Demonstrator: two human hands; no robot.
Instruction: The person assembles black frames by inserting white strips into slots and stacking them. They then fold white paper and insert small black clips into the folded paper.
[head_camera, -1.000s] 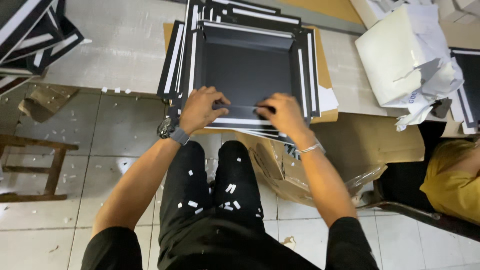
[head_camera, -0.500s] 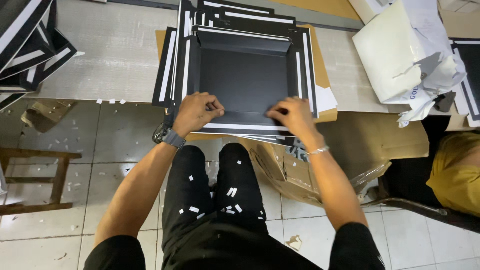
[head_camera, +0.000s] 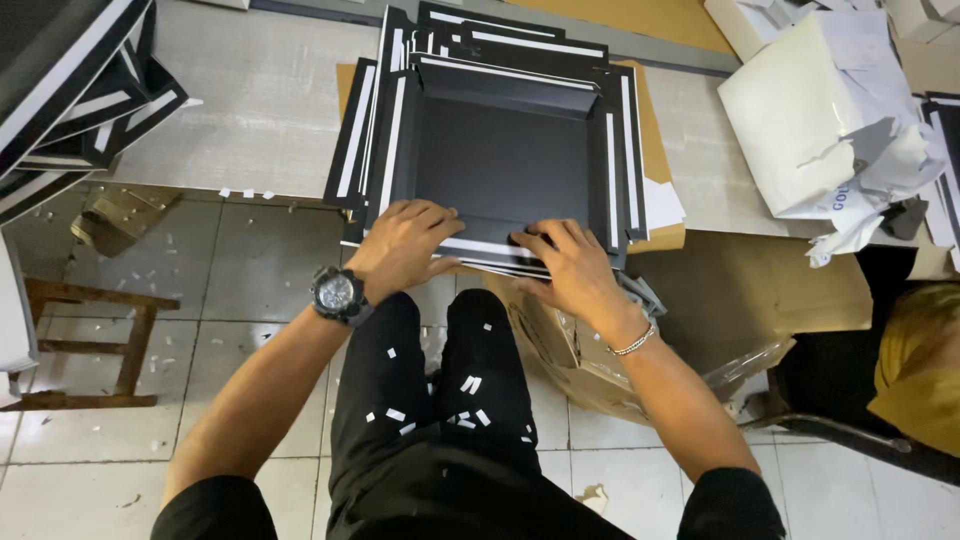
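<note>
A black flat box blank (head_camera: 500, 165) with white tape strips on its flaps lies on top of a stack of like blanks at the table's near edge. My left hand (head_camera: 403, 245), with a black wristwatch, presses on the blank's near flap at the left. My right hand (head_camera: 568, 268), with a thin bracelet, presses the same flap a little to the right. Both hands lie flat with fingers spread on the card. Small white paper scraps dot my black trousers (head_camera: 440, 400).
A brown cardboard sheet (head_camera: 655, 150) lies under the stack. More black-and-white blanks (head_camera: 70, 95) pile up at the far left. White paper wrappings (head_camera: 820, 120) lie at the right. An open cardboard carton (head_camera: 570, 350) stands under the table; a wooden stool (head_camera: 90, 340) stands left.
Both hands have slid inward along the near flap, pressing it down; the left hand moved right and the right hand moved left. The view has shifted slightly.
</note>
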